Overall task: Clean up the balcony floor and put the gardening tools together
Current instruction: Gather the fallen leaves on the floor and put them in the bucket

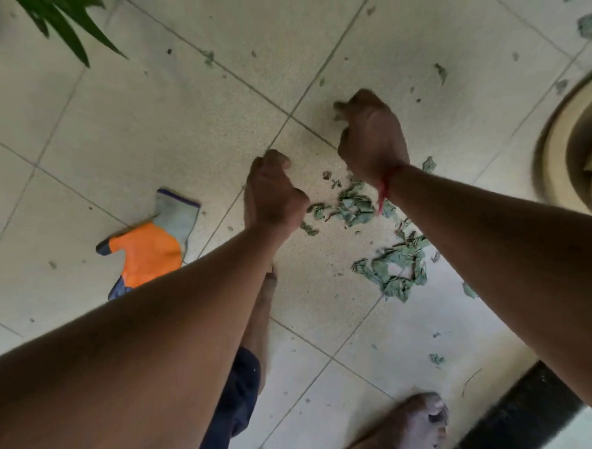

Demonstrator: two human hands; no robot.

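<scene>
Leaf-gathering looks to be the step in hand: right hand (373,135) has its grip closed on dry scraps, left hand (272,192) is curled with contents unclear, leaf pile (392,263) lies below the right grip, glove (149,247) left of both.

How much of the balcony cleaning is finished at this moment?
Little looks done. Leaves lie piled on the tiles, scraps scattered around. The right hand is closed on some bits; the left hand is curled, contents unclear. The glove lies uncollected.
</scene>
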